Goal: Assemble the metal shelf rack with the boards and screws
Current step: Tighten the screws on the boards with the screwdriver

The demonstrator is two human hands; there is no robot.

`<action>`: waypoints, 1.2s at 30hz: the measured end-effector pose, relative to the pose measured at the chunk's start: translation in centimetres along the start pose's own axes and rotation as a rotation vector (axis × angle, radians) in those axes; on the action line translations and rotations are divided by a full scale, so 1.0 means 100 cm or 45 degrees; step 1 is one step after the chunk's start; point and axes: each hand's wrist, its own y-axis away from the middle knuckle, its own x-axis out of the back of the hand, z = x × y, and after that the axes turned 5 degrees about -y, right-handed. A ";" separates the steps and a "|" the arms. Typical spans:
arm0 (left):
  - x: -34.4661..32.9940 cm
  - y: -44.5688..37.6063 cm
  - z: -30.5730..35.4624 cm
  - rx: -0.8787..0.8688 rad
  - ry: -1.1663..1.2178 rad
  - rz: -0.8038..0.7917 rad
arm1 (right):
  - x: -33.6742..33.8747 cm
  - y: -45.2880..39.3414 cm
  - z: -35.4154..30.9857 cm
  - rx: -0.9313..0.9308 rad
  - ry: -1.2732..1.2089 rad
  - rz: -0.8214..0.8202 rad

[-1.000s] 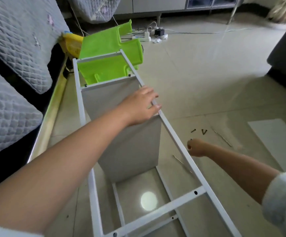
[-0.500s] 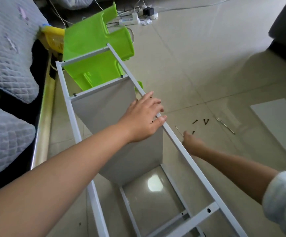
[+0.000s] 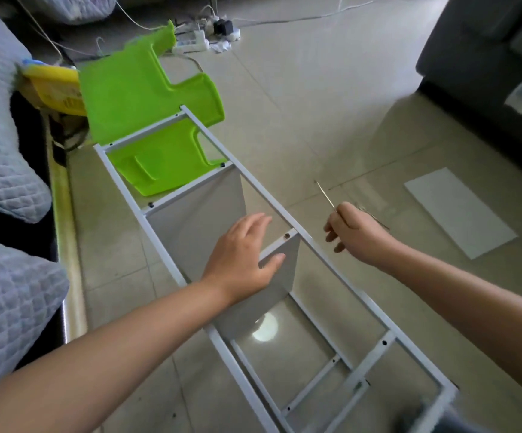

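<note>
The fingers [image 3: 340, 214] of the right hand [image 3: 358, 234] pinched a thin tool [image 3: 325, 195]; the left hand [image 3: 241, 257] pressed flat on the board [image 3: 197, 220] — already seated in the rack frame [image 3: 269, 201] on the floor, one hole [image 3: 287, 235] still unscrewed — more shelves remained.

We can read no text anywhere; the crumpled yellow plastic bag [image 3: 54, 89] at far left bears reddish print too blurred to make out.
</note>
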 end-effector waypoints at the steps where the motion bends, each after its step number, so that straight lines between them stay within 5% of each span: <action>1: 0.001 0.004 0.000 -0.002 -0.018 0.121 | -0.001 0.000 -0.006 0.039 0.059 0.004; 4: 0.000 0.016 -0.025 0.296 -0.070 0.580 | -0.012 -0.015 -0.029 0.158 0.146 -0.047; 6: 0.012 0.019 -0.038 0.795 0.159 0.633 | -0.025 -0.029 -0.042 0.165 0.157 -0.061; 8: 0.018 0.015 -0.053 1.360 0.673 0.632 | -0.037 -0.040 -0.047 0.150 0.065 -0.121; 10: 0.019 0.004 -0.070 1.573 1.421 0.718 | -0.045 -0.043 -0.043 0.154 0.004 -0.183; 17: 0.027 -0.027 -0.077 1.546 1.586 0.661 | -0.045 -0.027 -0.017 0.180 -0.125 -0.045; 23: 0.036 -0.065 -0.071 1.304 1.358 0.529 | -0.055 -0.013 -0.002 0.170 -0.310 0.225; 36: 0.027 -0.054 -0.079 1.219 1.172 0.444 | -0.060 -0.003 0.001 0.136 -0.308 0.223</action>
